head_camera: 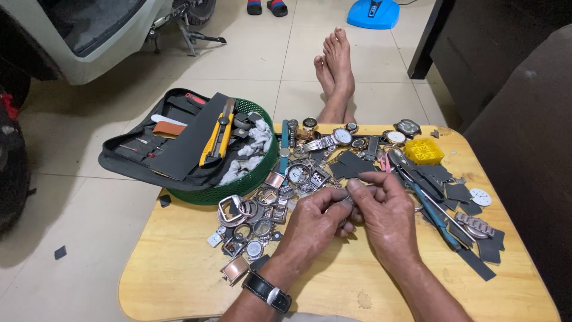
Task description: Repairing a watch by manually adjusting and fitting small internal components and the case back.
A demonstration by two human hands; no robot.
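Note:
My left hand [313, 226] and my right hand [387, 214] meet over the middle of a low wooden table [179, 274]. Together they pinch a small metal watch part [347, 201] between the fingertips; most of it is hidden by my fingers. A black wristwatch [267, 291] sits on my left wrist. Just left of my hands lies a heap of metal watch cases and rings [253, 220]. Behind them are several watches [333, 138] and a teal strap [284, 140].
A green basket [250, 179] holds a black tool pouch [155, 152] with a yellow utility knife [215, 140]. Right of my hands lie pliers [426, 200], dark strap pieces [476, 262], a metal bracelet [473, 223] and a yellow box [423, 151]. My bare feet [335, 65] stretch beyond the table.

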